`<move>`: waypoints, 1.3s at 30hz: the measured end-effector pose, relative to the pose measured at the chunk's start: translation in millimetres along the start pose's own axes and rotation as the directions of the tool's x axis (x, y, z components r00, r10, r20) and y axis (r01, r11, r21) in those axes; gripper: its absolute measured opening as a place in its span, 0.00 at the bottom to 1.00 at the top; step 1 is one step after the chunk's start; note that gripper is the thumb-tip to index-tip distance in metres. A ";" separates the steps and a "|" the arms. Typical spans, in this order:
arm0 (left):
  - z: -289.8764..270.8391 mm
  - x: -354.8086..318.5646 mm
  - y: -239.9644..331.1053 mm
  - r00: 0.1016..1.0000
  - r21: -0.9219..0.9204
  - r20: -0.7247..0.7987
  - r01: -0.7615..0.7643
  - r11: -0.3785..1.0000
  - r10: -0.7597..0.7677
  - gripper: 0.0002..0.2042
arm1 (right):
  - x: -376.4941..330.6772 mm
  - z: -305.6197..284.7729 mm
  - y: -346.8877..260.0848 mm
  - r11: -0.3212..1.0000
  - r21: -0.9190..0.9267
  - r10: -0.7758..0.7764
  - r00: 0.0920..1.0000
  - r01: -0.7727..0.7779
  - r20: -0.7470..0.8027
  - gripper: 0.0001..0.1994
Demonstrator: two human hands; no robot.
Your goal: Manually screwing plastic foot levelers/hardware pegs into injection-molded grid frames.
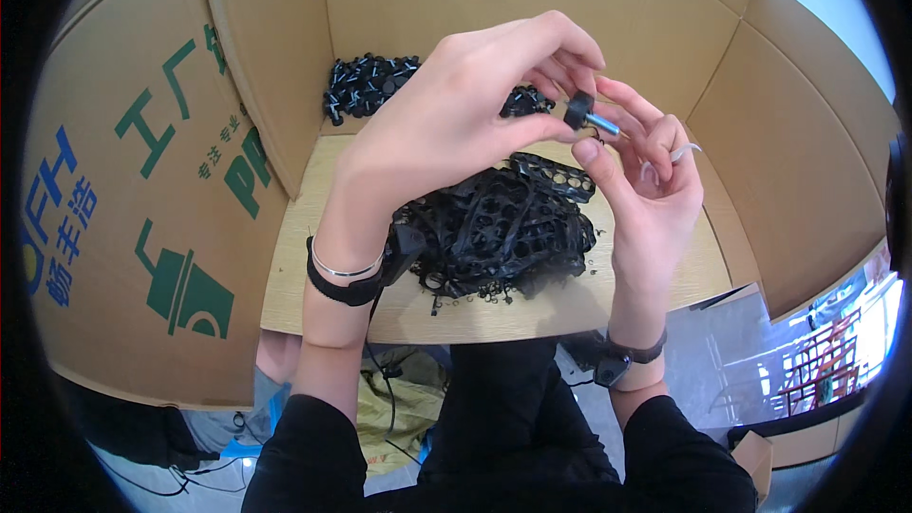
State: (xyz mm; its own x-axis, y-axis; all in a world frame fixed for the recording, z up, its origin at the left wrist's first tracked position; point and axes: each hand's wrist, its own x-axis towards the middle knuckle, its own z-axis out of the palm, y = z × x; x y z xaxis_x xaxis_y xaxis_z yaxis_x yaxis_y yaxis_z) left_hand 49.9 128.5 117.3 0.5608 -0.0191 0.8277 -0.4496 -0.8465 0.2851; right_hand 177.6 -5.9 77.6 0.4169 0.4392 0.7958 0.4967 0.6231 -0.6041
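Observation:
Above the table I hold up a screw with a round black knob head (pixel 578 110) and a bluish metal shank, lying nearly level. My left hand (pixel 465 85) pinches the black head between thumb and fingers. Close by the shank's end, the thumb and fingers of my right hand (pixel 655 166) are curled together; a small dark piece shows at its thumb tip, too small to make out. A thin white band (pixel 679 152) loops around a right finger. Beneath my hands lies a heap of black perforated moulded pieces (pixel 503 223).
Several similar black-headed screws (pixel 366 85) are piled at the back left, partly hidden by my left arm. Small black rings and scraps (pixel 489 296) litter the tabletop (pixel 313 266) near its front edge. Tall cardboard walls (pixel 532 0) enclose the back and sides.

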 end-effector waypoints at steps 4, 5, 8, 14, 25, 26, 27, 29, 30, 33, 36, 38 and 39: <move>0.5 -2.6 -2.1 1.000 -0.127 -0.026 0.005 0.992 -0.009 0.23 | -3.1 3.2 11.5 0.989 0.135 -0.065 0.998 0.067 -0.019 0.24; -1.9 -3.9 -2.0 0.999 -0.213 -0.007 0.042 0.976 -0.044 0.24 | -4.2 2.6 12.7 0.985 0.117 -0.126 0.992 0.127 -0.012 0.25; -10.9 -7.2 2.5 0.987 -0.356 0.066 0.158 0.921 -0.144 0.25 | -3.3 -2.4 18.5 0.970 0.043 -0.239 0.971 0.239 -0.005 0.27; -21.7 -9.1 12.1 0.933 -0.517 0.222 0.359 0.777 -0.283 0.27 | 8.9 -12.1 10.8 0.839 -0.191 -0.472 0.857 0.509 0.209 0.27; -14.2 -8.6 18.8 0.933 -0.628 0.233 0.359 0.690 -0.273 0.24 | -8.4 -10.7 6.1 0.919 -0.046 -0.388 0.918 0.392 0.082 0.23; -13.4 -8.3 17.5 0.937 -0.626 0.231 0.349 0.698 -0.262 0.23 | -8.8 -10.1 6.3 0.919 -0.048 -0.388 0.918 0.392 0.079 0.23; -12.5 -8.3 16.2 0.941 -0.623 0.229 0.339 0.705 -0.250 0.22 | -9.1 -8.1 7.4 0.942 0.018 -0.336 0.939 0.336 0.070 0.22; -12.4 -10.2 11.4 0.936 -0.618 0.234 0.353 0.702 -0.265 0.22 | -8.9 -5.7 6.3 0.957 0.077 -0.284 0.957 0.279 0.061 0.22; -12.0 -10.9 9.2 0.930 -0.611 0.235 0.367 0.701 -0.282 0.21 | -8.3 -4.5 2.7 0.974 -0.003 -0.227 0.969 0.228 0.100 0.21; -9.7 -11.4 6.3 0.939 -0.601 0.236 0.344 0.721 -0.251 0.21 | -7.1 2.3 2.0 0.985 -0.029 -0.164 0.979 0.168 0.124 0.20; -10.9 -10.3 3.9 0.938 -0.568 0.272 0.337 0.751 -0.215 0.19 | -1.5 -2.3 5.4 0.958 -0.072 -0.273 0.961 0.276 0.055 0.19; -13.1 -10.3 -0.8 0.922 -0.546 0.321 0.367 0.753 -0.216 0.19 | 1.9 -8.1 4.2 0.962 -0.096 -0.254 0.967 0.254 0.016 0.19; -14.6 -9.8 -3.3 0.904 -0.523 0.368 0.395 0.755 -0.217 0.18 | 3.7 -11.7 3.9 0.965 -0.119 -0.236 0.971 0.232 -0.023 0.20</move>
State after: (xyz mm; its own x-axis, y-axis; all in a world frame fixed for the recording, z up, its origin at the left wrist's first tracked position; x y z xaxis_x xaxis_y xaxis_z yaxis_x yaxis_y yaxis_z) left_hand 35.8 139.3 115.3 0.8606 -0.0292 0.5085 -0.4821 -0.3686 0.7948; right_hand 190.0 -9.4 77.7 0.3051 0.2646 0.9148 0.6669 0.6264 -0.4036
